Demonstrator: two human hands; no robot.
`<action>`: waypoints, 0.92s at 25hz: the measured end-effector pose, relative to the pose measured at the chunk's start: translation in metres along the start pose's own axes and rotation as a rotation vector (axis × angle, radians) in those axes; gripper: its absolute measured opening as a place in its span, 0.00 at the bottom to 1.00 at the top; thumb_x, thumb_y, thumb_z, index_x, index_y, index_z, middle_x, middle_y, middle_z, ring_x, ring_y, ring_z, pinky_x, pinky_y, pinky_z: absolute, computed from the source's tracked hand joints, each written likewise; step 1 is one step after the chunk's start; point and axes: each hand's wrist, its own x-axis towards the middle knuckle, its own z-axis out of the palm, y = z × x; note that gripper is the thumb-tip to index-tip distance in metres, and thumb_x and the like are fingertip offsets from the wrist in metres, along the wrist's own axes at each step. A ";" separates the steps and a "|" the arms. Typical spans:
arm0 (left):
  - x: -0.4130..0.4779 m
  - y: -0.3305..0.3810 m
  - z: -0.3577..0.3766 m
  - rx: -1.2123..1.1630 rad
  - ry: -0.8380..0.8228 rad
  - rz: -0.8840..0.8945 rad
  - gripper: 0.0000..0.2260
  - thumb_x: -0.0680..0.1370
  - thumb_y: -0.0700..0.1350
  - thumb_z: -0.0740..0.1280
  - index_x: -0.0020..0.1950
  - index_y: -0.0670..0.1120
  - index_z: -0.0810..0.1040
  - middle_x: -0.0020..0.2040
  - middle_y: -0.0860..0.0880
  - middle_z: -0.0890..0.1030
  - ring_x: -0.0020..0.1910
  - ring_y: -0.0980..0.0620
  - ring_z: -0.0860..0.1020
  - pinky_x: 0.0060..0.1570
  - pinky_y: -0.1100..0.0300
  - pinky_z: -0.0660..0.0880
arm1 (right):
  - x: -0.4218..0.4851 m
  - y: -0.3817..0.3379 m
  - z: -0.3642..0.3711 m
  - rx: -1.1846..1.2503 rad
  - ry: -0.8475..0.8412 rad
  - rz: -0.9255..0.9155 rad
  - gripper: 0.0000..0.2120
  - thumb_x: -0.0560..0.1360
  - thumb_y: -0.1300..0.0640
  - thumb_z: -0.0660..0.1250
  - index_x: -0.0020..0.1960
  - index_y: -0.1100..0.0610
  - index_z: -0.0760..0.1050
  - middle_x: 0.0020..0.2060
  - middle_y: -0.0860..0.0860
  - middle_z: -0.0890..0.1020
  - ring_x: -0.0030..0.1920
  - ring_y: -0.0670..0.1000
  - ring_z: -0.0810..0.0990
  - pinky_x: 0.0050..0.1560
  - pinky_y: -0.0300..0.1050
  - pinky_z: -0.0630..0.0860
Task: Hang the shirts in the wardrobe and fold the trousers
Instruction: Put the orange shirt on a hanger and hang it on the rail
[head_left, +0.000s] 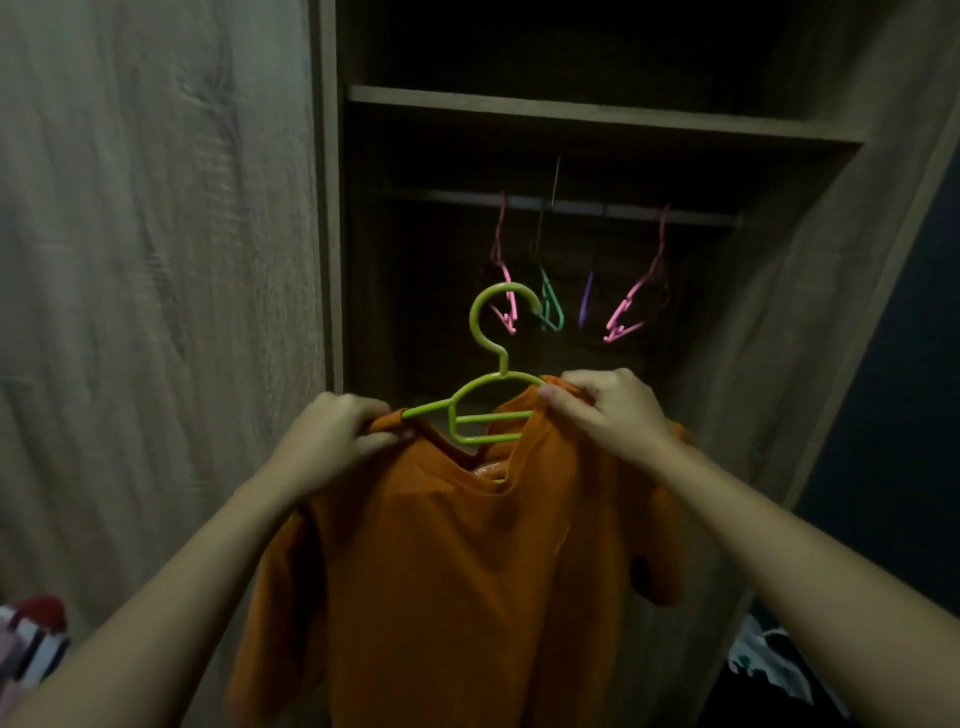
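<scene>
The person stood before the open wardrobe (332, 208), holding an orange T-shirt (457, 571) up on a green plastic hanger (493, 417). The left hand (332, 436) pinched the cloth at one shoulder, and the right hand (608, 410) pinched the other over the hanger's arm. To my eye, both shoulders wanted seating evenly before the hook went up to the rail (571, 205). That rail carried bare hangers only: two pink (503, 270), one teal (550, 306), one purple (587, 301). The shelf (571, 111) above was too dark to judge.

Bare forearms (both), left hand (332, 436), right hand (608, 410) — bare too
</scene>
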 end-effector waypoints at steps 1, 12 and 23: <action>0.003 0.003 -0.002 -0.015 0.019 -0.004 0.02 0.76 0.49 0.67 0.43 0.54 0.77 0.41 0.48 0.81 0.40 0.55 0.79 0.42 0.59 0.78 | 0.002 -0.002 0.001 0.003 -0.010 -0.005 0.19 0.75 0.36 0.55 0.36 0.45 0.75 0.29 0.47 0.77 0.31 0.43 0.76 0.33 0.37 0.69; 0.010 -0.028 -0.049 -0.154 -0.078 -0.047 0.23 0.65 0.72 0.59 0.47 0.58 0.78 0.44 0.58 0.80 0.45 0.66 0.78 0.39 0.69 0.73 | -0.007 0.031 0.004 0.296 -0.017 0.248 0.17 0.74 0.38 0.54 0.40 0.46 0.75 0.32 0.46 0.76 0.36 0.46 0.77 0.42 0.44 0.72; -0.003 -0.056 -0.070 0.013 0.275 -0.007 0.12 0.74 0.63 0.63 0.43 0.57 0.78 0.39 0.48 0.81 0.37 0.55 0.79 0.35 0.63 0.73 | -0.015 0.042 -0.012 0.307 -0.210 0.442 0.21 0.72 0.44 0.66 0.62 0.47 0.64 0.50 0.45 0.74 0.50 0.46 0.76 0.49 0.41 0.74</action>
